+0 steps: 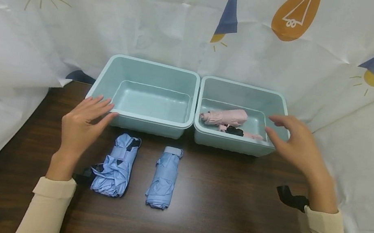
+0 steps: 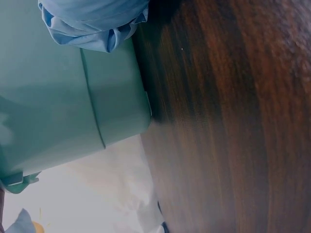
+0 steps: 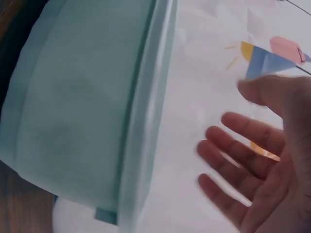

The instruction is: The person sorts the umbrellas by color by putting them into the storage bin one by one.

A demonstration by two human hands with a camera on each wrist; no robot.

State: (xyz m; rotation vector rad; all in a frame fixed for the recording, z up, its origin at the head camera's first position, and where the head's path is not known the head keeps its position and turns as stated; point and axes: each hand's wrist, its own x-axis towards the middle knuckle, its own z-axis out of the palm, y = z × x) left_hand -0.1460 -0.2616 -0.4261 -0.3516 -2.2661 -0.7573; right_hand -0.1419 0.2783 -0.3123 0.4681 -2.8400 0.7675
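My left hand point(image 1: 82, 126) is at the near left corner of the left light-teal bin point(image 1: 149, 119), fingers extended at its rim; contact is hard to tell. Over the right end of the right light-teal bin point(image 1: 235, 138) is my right hand point(image 1: 299, 145), thumb and fingers apart with nothing between them. A folded pink umbrella point(image 1: 225, 117) lies in the right bin, beside another pink item with a black part point(image 1: 234, 130), partly hidden by the front wall. Two folded blue umbrellas lie on the table: one point(image 1: 115, 166) near my left wrist, the other point(image 1: 163, 178) to its right.
The bins stand side by side on a dark wooden table point(image 1: 214, 220). Behind them hangs a white sheet point(image 1: 172, 27) printed with lamps, and it also covers both sides. Black straps with small devices point(image 1: 290, 197) sit at my wrists.
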